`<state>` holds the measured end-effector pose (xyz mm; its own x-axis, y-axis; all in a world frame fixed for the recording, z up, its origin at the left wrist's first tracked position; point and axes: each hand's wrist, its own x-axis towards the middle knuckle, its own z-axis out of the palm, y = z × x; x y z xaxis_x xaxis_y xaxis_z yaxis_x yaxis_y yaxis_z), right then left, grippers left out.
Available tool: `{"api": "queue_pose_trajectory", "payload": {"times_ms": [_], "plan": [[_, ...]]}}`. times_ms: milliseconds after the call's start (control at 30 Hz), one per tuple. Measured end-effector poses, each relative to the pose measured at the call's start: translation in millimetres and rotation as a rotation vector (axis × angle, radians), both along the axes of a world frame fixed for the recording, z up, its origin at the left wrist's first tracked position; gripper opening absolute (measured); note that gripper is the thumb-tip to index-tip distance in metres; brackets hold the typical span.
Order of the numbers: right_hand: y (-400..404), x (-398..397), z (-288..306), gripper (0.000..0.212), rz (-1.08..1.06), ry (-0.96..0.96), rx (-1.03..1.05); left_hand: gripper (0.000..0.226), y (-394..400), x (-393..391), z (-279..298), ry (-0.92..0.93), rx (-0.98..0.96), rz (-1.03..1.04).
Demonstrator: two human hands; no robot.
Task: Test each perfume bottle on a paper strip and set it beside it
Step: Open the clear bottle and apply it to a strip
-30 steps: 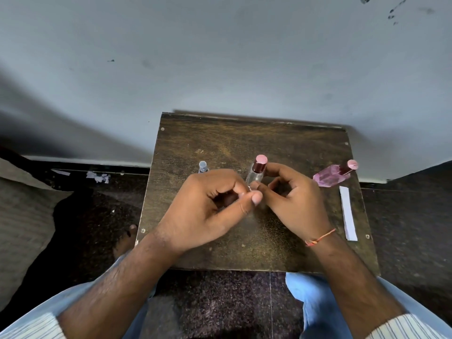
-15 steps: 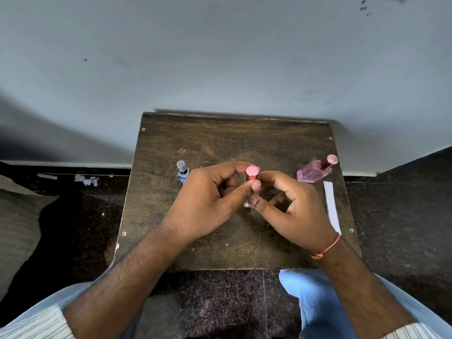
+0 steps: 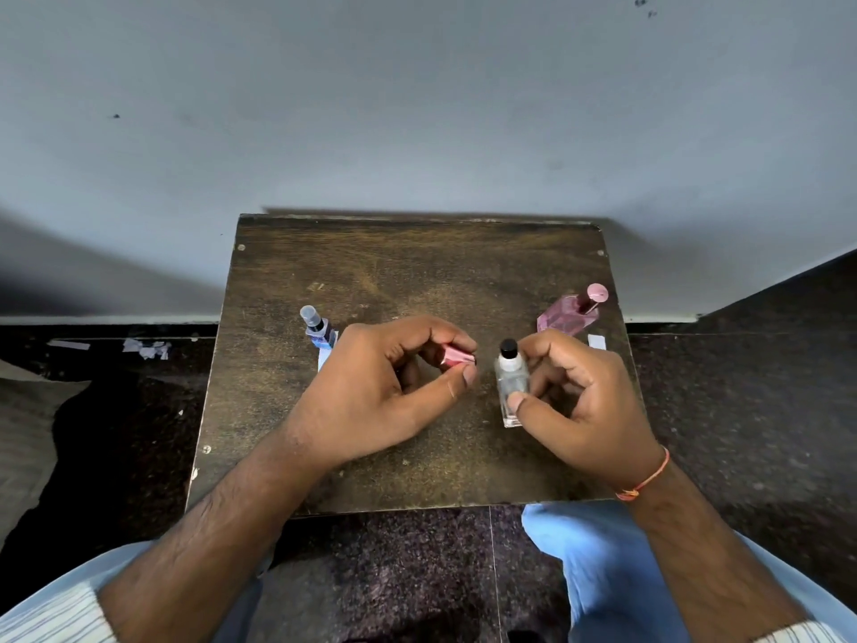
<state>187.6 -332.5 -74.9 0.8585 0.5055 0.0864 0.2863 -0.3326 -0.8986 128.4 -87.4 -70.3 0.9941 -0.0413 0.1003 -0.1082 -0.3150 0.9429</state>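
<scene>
While your left hand [image 3: 389, 387] pinches the pink cap [image 3: 457, 355], keep your right hand [image 3: 584, 401] clamped on the clear perfume bottle [image 3: 511, 387] above the counter [image 3: 417, 271]; park the cap, then fetch a strip and spray lightly.

My desk [image 3: 417, 271] stands against the wall [image 3: 417, 109], its far edge touching it. At the middle of the desk my left hand [image 3: 389, 387] holds the cap [image 3: 457, 355], and just to its right my right hand [image 3: 584, 401] holds the uncapped bottle [image 3: 510, 387] upright. Left of my left hand, a little farther off, stands the spray bottle [image 3: 317, 328], with a paper strip [image 3: 324, 357] partly under my hand beside it. At the far right stands the faceted bottle [image 3: 568, 315], another paper strip [image 3: 597, 342] just near of it. Paper scraps [image 3: 146, 349] lie on the floor [image 3: 116, 410] to the left of the desk.
</scene>
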Motion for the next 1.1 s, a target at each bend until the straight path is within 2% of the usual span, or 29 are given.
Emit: {"api": "queue_pose_trajectory", "payload": {"times_ms": [67,167,300,400,533,633,733,833,933,1000,1100], "plan": [[-10,1,-2,0.026,-0.011,0.038,0.043,0.021,2,0,-3,0.022,0.073,-0.029],[-21,6,-1,0.022,-0.002,0.137,0.151,0.024,7,0,-5,0.016,0.288,-0.102],[-36,20,13,0.025,0.035,0.355,0.197,0.026,12,1,-9,0.067,0.543,-0.211],[-47,27,18,0.027,0.063,0.463,0.141,0.022,11,2,-9,0.119,0.581,-0.234],[-58,33,26,0.027,0.064,0.476,0.068,0.023,9,4,-9,0.157,0.566,-0.241],[-71,39,33,0.021,0.019,0.407,-0.127,0.031,10,3,-9,0.174,0.555,-0.247],[-82,46,32,0.026,-0.214,0.314,-0.455,0.042,10,2,-6,0.191,0.516,-0.209],[-86,51,26,0.042,-0.337,0.362,-0.719,0.047,9,2,-1,0.154,0.486,-0.188],[-84,51,24,0.058,-0.350,0.426,-0.786,0.052,10,1,-1,0.089,0.479,-0.145],[-82,52,24,0.065,-0.369,0.437,-0.823,0.047,11,1,-1,0.066,0.473,-0.126],[-80,53,27,0.062,-0.382,0.463,-0.833,0.043,11,0,-2,0.040,0.471,-0.123]]}}
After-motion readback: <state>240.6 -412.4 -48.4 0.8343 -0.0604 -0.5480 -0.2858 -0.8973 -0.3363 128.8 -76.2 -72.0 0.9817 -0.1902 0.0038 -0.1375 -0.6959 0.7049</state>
